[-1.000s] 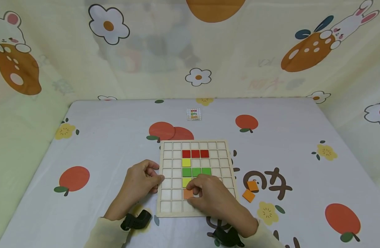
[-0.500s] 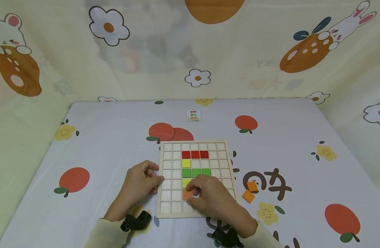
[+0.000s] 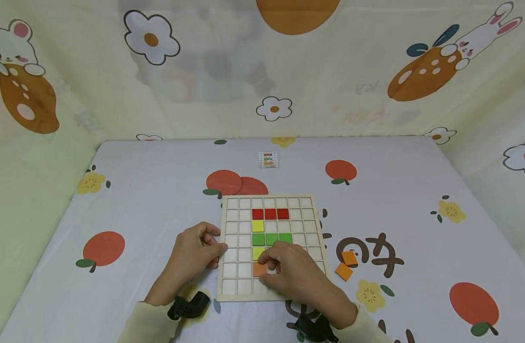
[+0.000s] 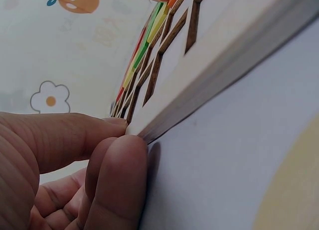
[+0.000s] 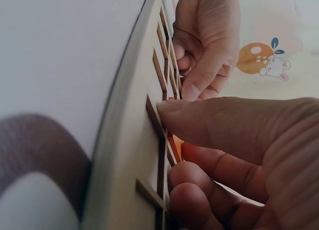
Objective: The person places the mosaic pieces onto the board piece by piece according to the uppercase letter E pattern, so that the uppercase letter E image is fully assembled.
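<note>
A wooden grid board (image 3: pixel 237 286) lies on the table, with square tiles in some cells. My left hand (image 3: pixel 198 247) is at its left edge; in the left wrist view the thumb and a finger (image 4: pixel 122 175) pinch the board's rim. Over the lower middle cells, my right hand (image 3: pixel 293 269) pinches an orange tile (image 3: pixel 259 270) at a cell below the yellow tile (image 3: pixel 258 253). The right wrist view shows that orange tile (image 5: pixel 175 146) partly hidden between thumb and fingers. Red tiles (image 3: pixel 270 214), another yellow tile (image 3: pixel 257 226) and green tiles (image 3: pixel 272 239) fill cells higher up.
Two loose orange tiles (image 3: pixel 343 271) lie on the cloth right of the board. Behind the board is a small card (image 3: pixel 268 159) printed with a coloured grid. A printed cloth (image 3: pixel 159 190) covers the table, and patterned curtains (image 3: pixel 211 62) stand behind and at the sides.
</note>
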The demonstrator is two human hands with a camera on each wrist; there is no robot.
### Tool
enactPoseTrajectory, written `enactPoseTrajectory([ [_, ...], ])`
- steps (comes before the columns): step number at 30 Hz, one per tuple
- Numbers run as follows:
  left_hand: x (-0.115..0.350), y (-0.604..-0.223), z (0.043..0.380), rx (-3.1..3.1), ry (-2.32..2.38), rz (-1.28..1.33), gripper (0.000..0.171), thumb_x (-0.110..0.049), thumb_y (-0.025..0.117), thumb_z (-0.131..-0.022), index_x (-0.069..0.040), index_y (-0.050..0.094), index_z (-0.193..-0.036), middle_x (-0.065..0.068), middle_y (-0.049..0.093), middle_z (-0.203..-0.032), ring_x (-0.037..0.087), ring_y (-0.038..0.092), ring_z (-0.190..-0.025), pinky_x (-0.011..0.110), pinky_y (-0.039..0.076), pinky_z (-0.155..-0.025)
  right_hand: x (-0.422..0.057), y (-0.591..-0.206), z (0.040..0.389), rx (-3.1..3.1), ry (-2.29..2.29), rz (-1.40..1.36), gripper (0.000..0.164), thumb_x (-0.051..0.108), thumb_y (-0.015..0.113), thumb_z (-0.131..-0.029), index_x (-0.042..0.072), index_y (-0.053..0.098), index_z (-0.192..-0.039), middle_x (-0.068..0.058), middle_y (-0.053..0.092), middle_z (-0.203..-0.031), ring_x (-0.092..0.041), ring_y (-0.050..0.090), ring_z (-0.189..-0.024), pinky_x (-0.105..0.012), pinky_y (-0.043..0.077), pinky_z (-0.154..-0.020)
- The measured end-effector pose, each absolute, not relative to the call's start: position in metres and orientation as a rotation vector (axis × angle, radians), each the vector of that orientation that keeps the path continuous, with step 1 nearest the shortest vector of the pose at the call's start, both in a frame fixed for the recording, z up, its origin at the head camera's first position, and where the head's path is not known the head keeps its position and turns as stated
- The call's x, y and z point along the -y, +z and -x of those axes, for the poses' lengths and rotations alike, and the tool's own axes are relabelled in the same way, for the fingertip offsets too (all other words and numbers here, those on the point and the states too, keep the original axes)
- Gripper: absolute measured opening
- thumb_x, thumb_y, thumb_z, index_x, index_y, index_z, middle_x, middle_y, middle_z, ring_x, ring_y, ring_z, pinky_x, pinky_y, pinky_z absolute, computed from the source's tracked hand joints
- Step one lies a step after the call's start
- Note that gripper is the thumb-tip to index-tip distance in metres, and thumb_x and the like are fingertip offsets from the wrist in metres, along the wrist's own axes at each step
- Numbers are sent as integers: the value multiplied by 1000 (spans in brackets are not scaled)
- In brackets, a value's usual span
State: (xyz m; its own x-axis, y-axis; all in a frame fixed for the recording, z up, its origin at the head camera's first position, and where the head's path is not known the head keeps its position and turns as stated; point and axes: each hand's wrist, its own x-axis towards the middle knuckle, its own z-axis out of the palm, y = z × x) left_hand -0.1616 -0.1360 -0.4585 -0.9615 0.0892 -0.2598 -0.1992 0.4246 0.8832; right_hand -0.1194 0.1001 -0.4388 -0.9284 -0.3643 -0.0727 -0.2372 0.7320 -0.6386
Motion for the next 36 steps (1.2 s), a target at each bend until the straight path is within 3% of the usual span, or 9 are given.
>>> enactPoseTrajectory([
  [4, 136, -458, 162, -2405, 1560, 106, 28, -2, 80, -87, -1, 65, -110, 8, 64, -76, 18, 62, -52, 25, 55, -53, -105, -435, 118, -2725, -996, 477, 23, 12, 88, -78, 16, 78, -98, 8, 58, -82, -12, 53, -77, -24, 46, -64],
  [10, 136, -457, 161, -2408, 1554, 104, 27, -2, 80, -87, -1, 66, -110, 8, 64, -77, 17, 62, -52, 26, 55, -53, -127, -429, 113, -2749, -1061, 409, 40, 13, 90, -76, 18, 77, -114, 9, 66, -107, -12, 58, -93, -29, 52, -78],
  [13, 136, -457, 161, -2417, 1546, 99, 27, -2, 80, -87, -1, 65, -110, 7, 64, -76, 17, 62, -52, 26, 55, -53, -144, -427, 111, -2774, -1094, 377, 45, 13, 92, -75, 17, 76, -117, 6, 67, -111, -15, 58, -94, -30, 52, -78],
  [28, 136, -456, 160, -2407, 1553, 103, 28, -2, 80, -88, 0, 65, -111, 8, 64, -77, 17, 62, -53, 25, 55, -53, -219, -433, 88, -2946, -1043, 102, 38, 16, 94, -76, 15, 78, -110, 7, 65, -96, -10, 57, -82, -24, 52, -68],
  [36, 136, -457, 161, -2404, 1559, 106, 28, -2, 80, -87, 0, 65, -111, 8, 64, -76, 17, 62, -52, 25, 55, -53, -234, -441, 79, -2982, -997, 32, 32, 11, 93, -75, 13, 79, -103, 7, 64, -86, -6, 51, -69, -23, 44, -59],
])
